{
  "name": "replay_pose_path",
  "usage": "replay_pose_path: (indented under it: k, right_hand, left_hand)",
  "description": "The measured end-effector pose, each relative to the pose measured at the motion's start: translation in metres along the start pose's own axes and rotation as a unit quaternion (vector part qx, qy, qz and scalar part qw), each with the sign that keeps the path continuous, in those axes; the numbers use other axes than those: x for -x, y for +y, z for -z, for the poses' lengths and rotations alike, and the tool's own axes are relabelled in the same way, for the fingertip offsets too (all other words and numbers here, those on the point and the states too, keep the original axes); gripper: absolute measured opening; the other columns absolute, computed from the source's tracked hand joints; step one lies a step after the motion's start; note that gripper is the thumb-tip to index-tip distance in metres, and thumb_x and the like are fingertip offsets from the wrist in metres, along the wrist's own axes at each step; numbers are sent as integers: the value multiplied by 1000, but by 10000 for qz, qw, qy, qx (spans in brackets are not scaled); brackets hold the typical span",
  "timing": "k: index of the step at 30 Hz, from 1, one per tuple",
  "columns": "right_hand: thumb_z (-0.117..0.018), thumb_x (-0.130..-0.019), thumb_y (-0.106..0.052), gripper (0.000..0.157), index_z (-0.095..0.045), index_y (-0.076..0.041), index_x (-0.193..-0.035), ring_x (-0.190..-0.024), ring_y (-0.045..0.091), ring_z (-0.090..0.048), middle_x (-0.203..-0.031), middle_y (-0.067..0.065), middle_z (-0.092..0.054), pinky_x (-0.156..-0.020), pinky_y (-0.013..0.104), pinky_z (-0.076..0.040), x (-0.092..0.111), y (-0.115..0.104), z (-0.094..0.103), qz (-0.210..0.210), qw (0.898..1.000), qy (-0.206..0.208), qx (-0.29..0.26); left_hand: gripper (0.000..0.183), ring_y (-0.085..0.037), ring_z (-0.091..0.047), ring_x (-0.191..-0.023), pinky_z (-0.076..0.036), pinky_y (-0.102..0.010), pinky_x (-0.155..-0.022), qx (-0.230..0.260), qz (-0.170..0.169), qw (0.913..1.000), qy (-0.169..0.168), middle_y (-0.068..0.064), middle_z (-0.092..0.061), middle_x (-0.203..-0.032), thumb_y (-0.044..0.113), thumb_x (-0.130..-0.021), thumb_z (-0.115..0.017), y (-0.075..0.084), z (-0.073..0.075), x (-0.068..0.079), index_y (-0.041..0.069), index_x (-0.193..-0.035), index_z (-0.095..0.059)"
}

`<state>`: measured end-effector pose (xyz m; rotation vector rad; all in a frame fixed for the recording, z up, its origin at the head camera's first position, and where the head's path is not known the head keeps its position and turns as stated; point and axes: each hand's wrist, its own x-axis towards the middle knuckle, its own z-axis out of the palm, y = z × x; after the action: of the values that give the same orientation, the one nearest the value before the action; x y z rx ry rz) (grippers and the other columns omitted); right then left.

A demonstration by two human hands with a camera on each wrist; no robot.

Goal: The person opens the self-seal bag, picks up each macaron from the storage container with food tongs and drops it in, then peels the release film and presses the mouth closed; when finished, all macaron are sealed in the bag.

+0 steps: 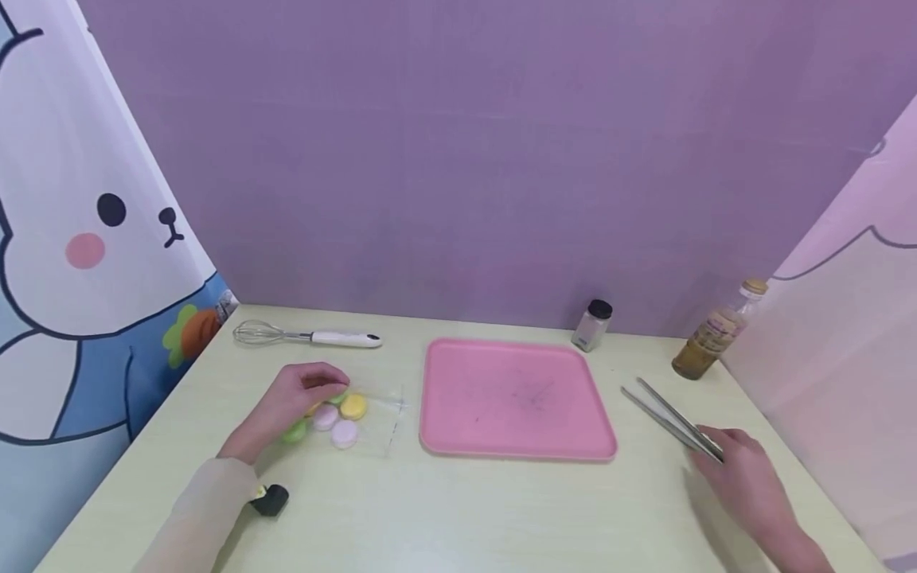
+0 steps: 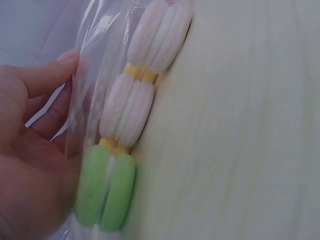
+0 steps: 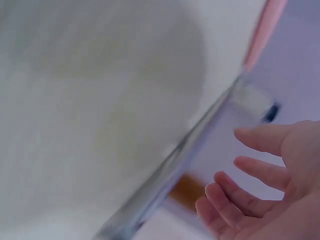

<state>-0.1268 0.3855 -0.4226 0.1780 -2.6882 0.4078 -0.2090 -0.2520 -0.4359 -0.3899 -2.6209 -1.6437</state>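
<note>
Left of the pink tray (image 1: 516, 442), your left hand (image 1: 304, 395) pinches a clear, glossy plastic bag (image 1: 383, 426) of round pastel macarons (image 1: 345, 434), the bag's straight edge facing the tray. To the tray's right, your right hand (image 1: 748, 477), fingers loosely parted and gripping nothing, is beside slim metal tongs (image 1: 680, 419), their long axis slanting, spread tips pointing far-left.

Head view bright, soft shadows at lower right; pale glare on smooth cream-coloured table (image 1: 444, 521) near bottom edge; white highlights streak clear plastic packaging (image 2: 102, 27); right wrist view dimmer, long silver metal tongs (image 3: 157, 182) blurred
</note>
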Motion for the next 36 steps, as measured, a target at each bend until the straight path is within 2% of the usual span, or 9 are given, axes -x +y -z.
replay_pose_path:
  k: [2,6,8,11,17,24,30,33,36]
  right_hand:
    - [-81,-81,-3,36,-70,5,-114,-83,43,-63,-101,26,-65,-68,58,-53,-1,-25,-1,143,9996,135,-191]
    - [-83,-79,0,36,-72,-1,-113,-71,18,-64,-97,13,-69,-56,33,-55,-2,-78,-6,583,9959,180,-667]
    - [-82,-78,3,36,-72,-3,-113,-70,8,-61,-95,7,-71,-55,24,-53,0,-105,-11,696,9916,6,-1094]
    - [-79,-81,6,34,-72,-3,-113,-78,4,-63,-95,4,-72,-61,22,-55,4,-145,-19,795,9770,-594,-1889]
    - [-72,-90,-1,24,-70,2,-114,-84,10,-66,-98,8,-72,-70,24,-57,6,-215,-42,1046,9265,-1981,-3023]
    - [-72,-91,-3,25,-69,5,-114,-82,6,-66,-93,6,-71,-73,23,-57,-2,-285,-73,885,8777,-2458,-4017]
    - [-71,-91,-4,27,-68,5,-116,-70,10,-69,-80,-2,-70,-64,24,-57,-3,-326,-93,-35,8403,-2683,-4710]
    - [-72,-90,-4,21,-68,6,-108,-64,20,-71,-75,5,-71,-60,29,-59,-4,-339,-100,-769,8056,-2855,-5134]
    - [-72,-90,-4,15,-68,7,-100,-69,27,-73,-76,12,-72,-66,33,-61,-5,-348,-108,-1386,7667,-3022,-5492]
  left_hand:
    - [22,-22,-66,-109,-50,-34,-98,-43,42,10000,-69,-5,-73,-109,19,-95,-73,0,1,0,3,-111,-74]
    - [26,-29,-60,-120,-41,-54,-107,-29,8,9996,-267,-7,-71,-115,18,-94,-74,1,6,1,2,-115,-72]
    - [28,-31,-59,-123,-39,-58,-108,-53,-1,9995,-312,-8,-71,-117,19,-94,-74,5,9,0,2,-117,-72]
    - [30,-31,-59,-122,-41,-56,-106,-219,-105,9990,-377,-7,-71,-119,24,-96,-72,11,11,-6,3,-119,-72]
    - [30,-26,-61,-119,-44,-51,-106,-742,-494,9896,-1130,-5,-69,-121,27,-100,-68,24,5,-33,6,-121,-71]
    - [29,-23,-59,-116,-45,-50,-103,-1469,-588,9676,-1969,-5,-66,-124,22,-102,-65,28,-1,-59,9,-128,-66]
    - [30,-25,-59,-115,-46,-48,-100,-1502,-700,9624,-2152,-7,-66,-122,16,-102,-63,21,-9,-69,4,-129,-64]
    - [28,-24,-60,-112,-48,-47,-98,-1583,-732,9597,-2204,-6,-66,-120,15,-102,-63,22,-12,-74,3,-127,-64]
    - [26,-22,-61,-109,-50,-45,-96,-1643,-693,9573,-2275,-6,-67,-118,13,-101,-63,22,-15,-79,4,-125,-66]
